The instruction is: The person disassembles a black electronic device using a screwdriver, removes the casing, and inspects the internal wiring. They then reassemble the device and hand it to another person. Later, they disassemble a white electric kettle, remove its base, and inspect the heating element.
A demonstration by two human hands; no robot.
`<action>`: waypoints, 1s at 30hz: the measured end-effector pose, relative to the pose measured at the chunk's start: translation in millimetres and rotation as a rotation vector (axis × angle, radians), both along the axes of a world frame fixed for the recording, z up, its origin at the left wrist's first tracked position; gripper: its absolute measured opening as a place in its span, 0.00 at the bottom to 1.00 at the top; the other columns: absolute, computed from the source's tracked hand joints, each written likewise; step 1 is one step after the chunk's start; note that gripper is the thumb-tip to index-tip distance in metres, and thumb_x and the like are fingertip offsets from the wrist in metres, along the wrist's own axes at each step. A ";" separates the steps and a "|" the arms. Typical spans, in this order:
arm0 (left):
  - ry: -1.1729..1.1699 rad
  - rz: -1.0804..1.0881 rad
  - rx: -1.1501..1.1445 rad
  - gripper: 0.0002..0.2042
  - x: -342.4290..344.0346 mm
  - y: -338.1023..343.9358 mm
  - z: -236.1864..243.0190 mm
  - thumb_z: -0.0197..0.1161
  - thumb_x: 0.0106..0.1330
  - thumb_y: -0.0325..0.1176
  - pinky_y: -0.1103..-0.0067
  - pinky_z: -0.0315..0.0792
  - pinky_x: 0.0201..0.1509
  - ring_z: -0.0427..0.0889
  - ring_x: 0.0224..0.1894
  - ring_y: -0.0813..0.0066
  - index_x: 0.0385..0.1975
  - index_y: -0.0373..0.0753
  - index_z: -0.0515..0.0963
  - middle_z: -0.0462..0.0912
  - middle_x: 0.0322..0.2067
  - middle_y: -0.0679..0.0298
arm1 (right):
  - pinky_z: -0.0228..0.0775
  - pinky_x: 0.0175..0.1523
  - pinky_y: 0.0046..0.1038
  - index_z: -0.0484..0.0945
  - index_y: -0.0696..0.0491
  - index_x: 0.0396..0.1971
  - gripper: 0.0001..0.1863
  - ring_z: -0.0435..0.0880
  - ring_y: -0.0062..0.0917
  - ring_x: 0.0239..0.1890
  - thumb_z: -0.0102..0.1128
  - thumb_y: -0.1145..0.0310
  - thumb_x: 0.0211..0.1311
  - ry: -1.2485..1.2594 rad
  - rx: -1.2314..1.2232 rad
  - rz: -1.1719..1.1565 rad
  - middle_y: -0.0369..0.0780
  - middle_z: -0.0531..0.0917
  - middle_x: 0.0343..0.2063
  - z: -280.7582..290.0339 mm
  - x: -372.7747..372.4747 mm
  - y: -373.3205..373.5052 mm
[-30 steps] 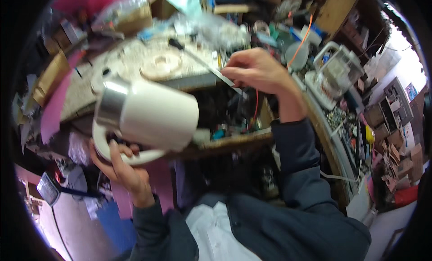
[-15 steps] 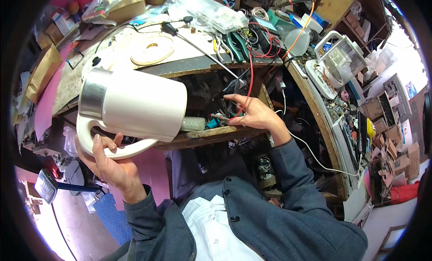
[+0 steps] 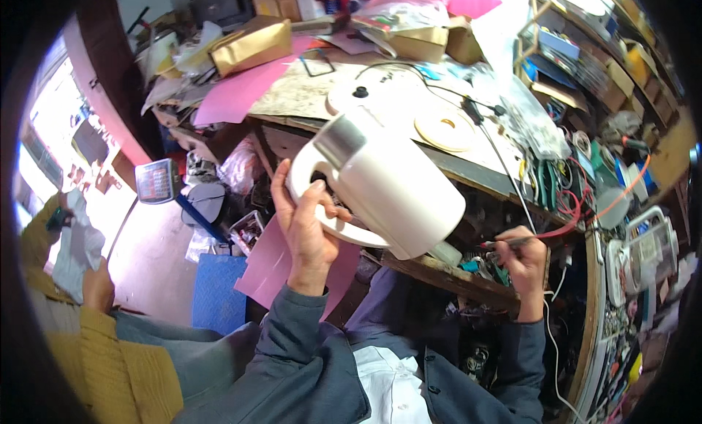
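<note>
A white jug [image 3: 406, 194] with a metal band at one end lies tilted on its side above the edge of an open drawer [image 3: 475, 285]. My left hand [image 3: 311, 237] is closed round its looped handle [image 3: 301, 177]. To the right of the jug, my right hand [image 3: 525, 267] pinches a slim dark test probe [image 3: 516, 243] on a red lead [image 3: 567, 225]. The probe's tip points left toward the jug's lower end, apart from it. Beneath lie a pale translucent block [image 3: 447, 254] and small teal items [image 3: 472, 267] in the drawer. The jug's inside is hidden.
On the workbench [image 3: 292, 99] rest a cream ring [image 3: 444, 134], a black cable [image 3: 468, 106] and bagged parts. Shelves and a clear container [image 3: 647, 256] crowd the right. At left, another person in a mustard sleeve [image 3: 110, 365] holds a pale grey thing [image 3: 77, 248].
The view has swung left, bringing the other person into sight. My right hand, fingers spread before at the drawer, now grips the probe. The jug is tilted more steeply in my left hand.
</note>
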State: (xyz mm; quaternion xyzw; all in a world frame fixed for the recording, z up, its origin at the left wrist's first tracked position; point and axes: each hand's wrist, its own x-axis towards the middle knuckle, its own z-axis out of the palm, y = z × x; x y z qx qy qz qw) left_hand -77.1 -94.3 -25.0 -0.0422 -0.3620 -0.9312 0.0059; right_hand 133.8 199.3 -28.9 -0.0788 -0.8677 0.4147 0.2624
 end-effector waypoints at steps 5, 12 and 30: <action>0.077 -0.059 0.020 0.32 -9.0 6.7 1.9 0.58 0.67 0.21 0.78 0.75 0.19 0.72 0.20 0.81 0.70 0.51 0.58 0.76 0.35 0.63 | 0.79 0.30 0.23 0.82 0.60 0.36 0.05 0.83 0.22 0.27 0.65 0.78 0.60 0.401 -0.610 0.325 0.42 0.80 0.32 -1.9 -19.3 -0.6; -0.178 -0.166 0.284 0.04 -58.6 -32.4 -19.0 0.58 0.71 0.25 0.87 0.66 0.19 0.64 0.20 0.85 0.40 0.34 0.70 0.65 0.23 0.70 | 0.76 0.24 0.22 0.84 0.61 0.40 0.09 0.85 0.22 0.22 0.67 0.72 0.65 0.301 -0.995 0.235 0.40 0.85 0.27 -16.3 -52.6 -34.8; -0.265 -0.363 0.431 0.07 -60.9 -38.4 -39.4 0.56 0.72 0.26 0.86 0.71 0.24 0.68 0.19 0.83 0.41 0.28 0.69 0.68 0.21 0.67 | 0.82 0.27 0.23 0.83 0.60 0.41 0.12 0.88 0.24 0.26 0.63 0.64 0.72 0.554 -1.161 0.286 0.45 0.88 0.30 -13.7 -90.8 -51.7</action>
